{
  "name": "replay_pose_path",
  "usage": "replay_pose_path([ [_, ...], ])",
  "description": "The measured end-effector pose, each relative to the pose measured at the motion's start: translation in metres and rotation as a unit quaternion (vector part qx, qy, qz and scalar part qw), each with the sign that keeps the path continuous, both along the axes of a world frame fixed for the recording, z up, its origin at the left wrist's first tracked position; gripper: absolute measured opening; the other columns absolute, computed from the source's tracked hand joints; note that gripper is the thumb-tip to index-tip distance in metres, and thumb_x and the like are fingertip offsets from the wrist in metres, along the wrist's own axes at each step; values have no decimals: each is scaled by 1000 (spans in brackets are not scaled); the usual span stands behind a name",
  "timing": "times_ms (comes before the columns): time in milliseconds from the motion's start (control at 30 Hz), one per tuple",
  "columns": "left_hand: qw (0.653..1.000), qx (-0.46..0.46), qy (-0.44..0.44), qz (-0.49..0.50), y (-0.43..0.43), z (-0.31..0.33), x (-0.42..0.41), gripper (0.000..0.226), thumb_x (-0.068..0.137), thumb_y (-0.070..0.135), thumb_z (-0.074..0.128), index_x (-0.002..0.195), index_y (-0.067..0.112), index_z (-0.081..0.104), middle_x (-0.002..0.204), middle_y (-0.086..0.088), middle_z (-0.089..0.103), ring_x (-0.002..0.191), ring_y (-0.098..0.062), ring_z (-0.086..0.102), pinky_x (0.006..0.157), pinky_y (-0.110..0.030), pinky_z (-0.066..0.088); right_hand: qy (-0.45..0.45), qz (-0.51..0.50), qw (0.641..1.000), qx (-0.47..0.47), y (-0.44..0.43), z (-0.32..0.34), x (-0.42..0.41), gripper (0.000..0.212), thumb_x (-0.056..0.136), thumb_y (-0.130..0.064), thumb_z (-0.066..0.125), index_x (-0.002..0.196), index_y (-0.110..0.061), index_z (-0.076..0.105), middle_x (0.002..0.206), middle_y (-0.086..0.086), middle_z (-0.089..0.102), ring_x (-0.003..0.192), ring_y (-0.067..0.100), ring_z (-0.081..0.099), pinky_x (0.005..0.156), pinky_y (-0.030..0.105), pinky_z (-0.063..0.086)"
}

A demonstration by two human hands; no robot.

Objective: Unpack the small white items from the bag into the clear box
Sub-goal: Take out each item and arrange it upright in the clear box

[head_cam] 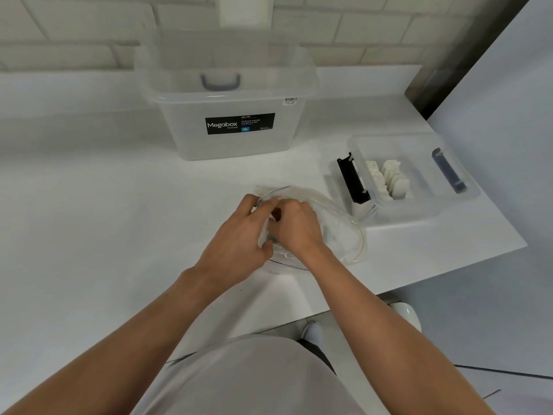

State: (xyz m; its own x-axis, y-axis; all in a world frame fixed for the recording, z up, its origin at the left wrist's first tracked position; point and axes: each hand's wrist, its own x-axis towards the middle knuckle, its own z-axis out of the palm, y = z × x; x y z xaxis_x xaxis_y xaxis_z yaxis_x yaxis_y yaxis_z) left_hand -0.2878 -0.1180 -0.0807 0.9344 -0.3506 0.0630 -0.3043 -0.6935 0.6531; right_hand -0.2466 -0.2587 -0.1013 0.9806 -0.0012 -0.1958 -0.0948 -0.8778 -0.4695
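Observation:
A clear plastic bag [338,232] lies on the white table in front of me. My left hand [239,235] grips the bag's left edge at its mouth. My right hand [296,226] has its curled fingers inside the mouth of the bag; what they hold is hidden. To the right stands a small clear box [419,205] with black latches, open, with a row of small white items [387,179] standing in it.
A large clear Megabox storage box [233,115] stands at the back against the brick wall. The table [89,220] ends in an angled edge on the right, just past the small box. Floor and white shoes show below.

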Motion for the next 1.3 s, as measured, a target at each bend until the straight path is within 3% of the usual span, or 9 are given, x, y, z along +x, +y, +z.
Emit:
replay_pose_path([
  [233, 1000, 1, -5, 11, 0, 1, 5, 79, 81, 11, 72, 152, 26, 40, 122, 8, 38, 87, -11, 47, 78, -16, 37, -32, 21, 999, -33, -21, 5, -15, 7, 83, -18, 59, 78, -23, 60, 81, -1, 66, 82, 29, 56, 65, 33, 40],
  [433, 1000, -10, 9, 23, -5, 1, 7, 79, 81, 17, 76, 151, 26, 41, 129, 1, 44, 105, -18, 54, 86, -18, 38, -86, 24, 996, -21, -46, 22, -36, 8, 90, -24, 64, 91, -26, 72, 84, -7, 74, 86, 22, 68, 76, 35, 52],
  [567, 999, -25, 23, 29, -4, 2, 7, 74, 81, 33, 80, 147, 32, 47, 138, 2, 42, 128, -23, 45, 102, -21, 33, -92, -27, 989, 109, -66, 42, -46, 6, 86, -24, 75, 89, -29, 76, 82, -13, 74, 74, 5, 72, 76, 35, 59],
  [700, 993, -106, -39, 43, -5, 21, 1, 61, 77, 41, 84, 133, 35, 61, 147, 8, 36, 138, -12, 34, 101, -1, 22, -78, -75, 950, 292, -78, 70, -53, 9, 86, -14, 81, 91, -20, 77, 81, -4, 76, 73, 17, 73, 71, 41, 63],
  [800, 969, -223, -82, 60, -9, 45, -8, 52, 78, 35, 86, 125, 29, 63, 138, 7, 47, 133, -11, 48, 106, -17, 40, -77, -91, 912, 393, -80, 90, -56, 11, 85, -9, 82, 93, -13, 76, 84, 2, 78, 75, 15, 74, 67, 30, 61],
  [900, 923, -373, 64, 67, -15, 61, -13, 58, 78, 36, 82, 129, 29, 58, 132, 8, 57, 121, -10, 61, 97, -33, 56, -75, -85, 889, 443, -83, 102, -57, 17, 84, -9, 80, 99, -4, 75, 90, 10, 78, 79, 16, 73, 69, 28, 59],
  [1000, 876, -425, 223, 45, -15, 65, -11, 66, 77, 47, 78, 137, 32, 55, 134, 7, 61, 117, -13, 67, 97, -38, 55, -68, -68, 885, 456, -83, 107, -57, 20, 84, -9, 80, 101, -1, 74, 95, 15, 77, 82, 18, 72, 71, 28, 59],
  [1067, 839, -452, 304, 1, -14, 65, -9, 53, 87, 39, 74, 136, 25, 59, 131, -1, 67, 117, -19, 68, 96, -36, 56, -61, -47, 893, 443, -81, 107, -58, 18, 85, -8, 79, 101, -3, 75, 94, 12, 78, 82, 20, 73, 71, 29, 60],
  [1300, 821, -461, 336, 29, -22, 58, -14, 27, 97, 11, 64, 123, 13, 68, 115, -9, 75, 103, -28, 75, 79, -27, 59, -99, -67, 914, 387, -76, 100, -62, 24, 85, -13, 82, 108, -17, 76, 94, 2, 75, 74, 22, 75, 69, 30, 62],
])
